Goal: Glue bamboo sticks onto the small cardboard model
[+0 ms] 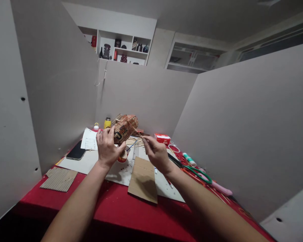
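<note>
My left hand is wrapped around a brown cardboard craft piece with a rounded body and dark printed marks, lifted above the table. At its right side, my right hand pinches a thin brown stick or strip, whose far end meets the cardboard piece. I cannot tell whether the two are joined. Below my left hand stands a small red container, partly hidden. A flat cardboard sheet lies beneath my right hand.
A phone, a drawn paper and a corrugated piece lie left. A yellow bottle stands behind. To the right are a red-and-white box, a white-and-green bottle and green-handled scissors. Grey panels enclose the table.
</note>
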`<state>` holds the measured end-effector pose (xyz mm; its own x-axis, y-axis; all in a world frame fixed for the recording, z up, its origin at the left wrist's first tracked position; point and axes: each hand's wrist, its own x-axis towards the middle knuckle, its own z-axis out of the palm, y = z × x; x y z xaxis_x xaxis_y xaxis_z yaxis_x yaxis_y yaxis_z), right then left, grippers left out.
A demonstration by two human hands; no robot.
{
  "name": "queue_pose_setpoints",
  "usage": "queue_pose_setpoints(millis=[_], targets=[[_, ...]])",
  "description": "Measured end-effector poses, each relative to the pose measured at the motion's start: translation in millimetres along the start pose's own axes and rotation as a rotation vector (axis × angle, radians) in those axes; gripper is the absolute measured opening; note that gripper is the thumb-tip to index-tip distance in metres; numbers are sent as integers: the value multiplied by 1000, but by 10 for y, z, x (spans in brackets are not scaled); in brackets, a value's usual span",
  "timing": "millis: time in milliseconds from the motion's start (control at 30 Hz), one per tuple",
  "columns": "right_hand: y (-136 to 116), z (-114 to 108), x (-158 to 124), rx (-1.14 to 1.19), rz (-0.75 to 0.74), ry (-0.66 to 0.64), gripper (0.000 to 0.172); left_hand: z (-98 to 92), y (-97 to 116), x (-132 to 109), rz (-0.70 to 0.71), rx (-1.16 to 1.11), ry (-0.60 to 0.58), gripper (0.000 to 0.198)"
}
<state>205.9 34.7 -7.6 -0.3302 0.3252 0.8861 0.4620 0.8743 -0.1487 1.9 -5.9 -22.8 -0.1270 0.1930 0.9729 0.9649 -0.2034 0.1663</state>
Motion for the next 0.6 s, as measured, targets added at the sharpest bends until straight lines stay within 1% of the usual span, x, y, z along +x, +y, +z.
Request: queue_pose_setpoints(millis=[67,100,233,367,400,500,533,600], targets=[[-31,-12,-3,-16,-98,-32,24,5,-11,-10,34,32,4,66],[-46,-18,-7,-21,-119,-33,24,7,-16,-13,46,46,11,67],[-86,-38,-5,-25,-56,35,25,8,-27,-22,79,80,47,70],[-106,-64,21,-27,-161,-27,25,-6,-16,-19,116,82,101,74],[-109,-76,33,-20,-157,-28,24,-10,-11,-18,125,80,114,75],[-119,-114,68,-2,-56,34,25,-17,3,-18,153,78,130,75],[-125,-123,72,-7,-43,45,25,-17,6,-19,161,78,131,76],[-138,-132,71,-25,-91,1,24,-15,10,-21,170,78,141,77]])
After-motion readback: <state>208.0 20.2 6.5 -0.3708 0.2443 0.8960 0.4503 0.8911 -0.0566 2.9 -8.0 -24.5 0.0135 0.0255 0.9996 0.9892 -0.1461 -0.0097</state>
